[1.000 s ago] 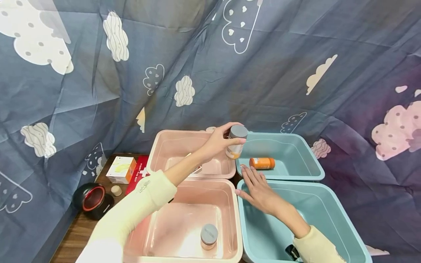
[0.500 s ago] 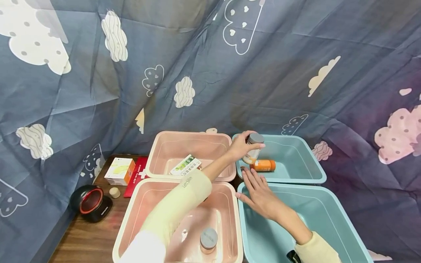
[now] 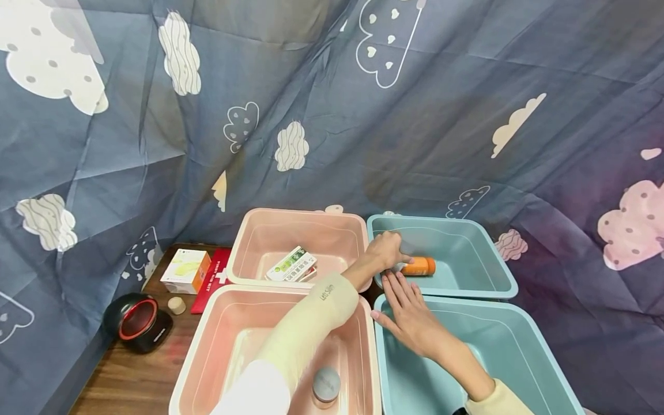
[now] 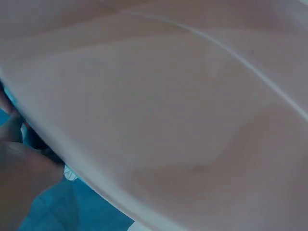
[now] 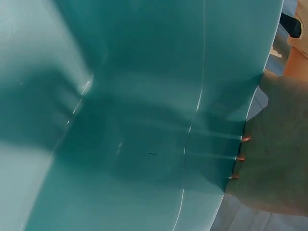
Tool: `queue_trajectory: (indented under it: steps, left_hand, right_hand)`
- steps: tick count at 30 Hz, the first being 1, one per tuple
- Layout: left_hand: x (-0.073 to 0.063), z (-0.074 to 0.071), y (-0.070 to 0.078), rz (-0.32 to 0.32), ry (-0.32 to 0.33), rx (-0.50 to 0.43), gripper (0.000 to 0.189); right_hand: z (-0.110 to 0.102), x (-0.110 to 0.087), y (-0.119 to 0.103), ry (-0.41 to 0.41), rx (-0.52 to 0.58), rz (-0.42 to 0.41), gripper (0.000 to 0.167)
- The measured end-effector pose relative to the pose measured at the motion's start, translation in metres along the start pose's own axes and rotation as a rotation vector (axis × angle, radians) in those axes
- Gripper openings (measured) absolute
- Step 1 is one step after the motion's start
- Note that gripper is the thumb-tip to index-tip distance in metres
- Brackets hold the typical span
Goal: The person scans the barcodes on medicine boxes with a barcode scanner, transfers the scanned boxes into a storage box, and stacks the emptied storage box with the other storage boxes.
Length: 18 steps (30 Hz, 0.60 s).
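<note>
My left hand (image 3: pixel 386 251) reaches down into the far blue bin (image 3: pixel 477 259), its fingers curled round a grey-lidded supplement bottle (image 3: pixel 398 267). The hand hides most of that bottle. Just to its right, an orange bottle (image 3: pixel 420 266) lies on its side on the bin floor. My right hand (image 3: pixel 415 325) rests with straight fingers over the back rim of the near blue bin (image 3: pixel 498 346), its fingertips close to the left hand. In the right wrist view, the right hand (image 5: pixel 269 149) lies across the rim.
Medicine boxes (image 3: pixel 293 265) lie in the far pink bin (image 3: pixel 332 219). The near pink bin (image 3: pixel 233 340) holds another grey-lidded bottle (image 3: pixel 326 385). On the table at left are a white-and-orange box (image 3: pixel 185 271), a red first aid kit (image 3: pixel 211 282), a small beige cylinder (image 3: pixel 177 305) and a black device (image 3: pixel 140 323).
My left hand has carried the grey-lidded bottle rightward from over the far pink bin, then down into the far blue bin beside the orange bottle. The right hand stays in place.
</note>
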<state>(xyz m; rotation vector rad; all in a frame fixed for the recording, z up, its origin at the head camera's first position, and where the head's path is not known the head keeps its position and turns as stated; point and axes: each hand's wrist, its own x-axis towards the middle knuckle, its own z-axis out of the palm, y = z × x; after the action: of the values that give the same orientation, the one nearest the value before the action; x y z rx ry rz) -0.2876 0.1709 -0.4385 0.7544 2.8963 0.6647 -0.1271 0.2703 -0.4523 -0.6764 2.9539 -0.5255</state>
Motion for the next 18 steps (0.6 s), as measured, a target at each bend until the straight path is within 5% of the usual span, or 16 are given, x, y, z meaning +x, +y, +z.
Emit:
queue_trajectory:
  steps: [6, 11, 18]
  left_hand:
    - [-0.001, -0.001, -0.001, 0.009, 0.002, 0.09, 0.046]
    - [0.001, -0.008, -0.007, 0.111, 0.025, 0.069, 0.05]
    - [-0.021, -0.052, -0.018, 0.294, -0.031, 0.002, 0.052]
  right_hand:
    - [-0.005, -0.001, -0.007, -0.02, -0.024, 0.021, 0.082]
    - [-0.003, -0.002, -0.005, 0.008, -0.035, 0.011, 0.081]
    - [0.011, 0.0, 0.01, 0.1, -0.019, -0.077, 0.082]
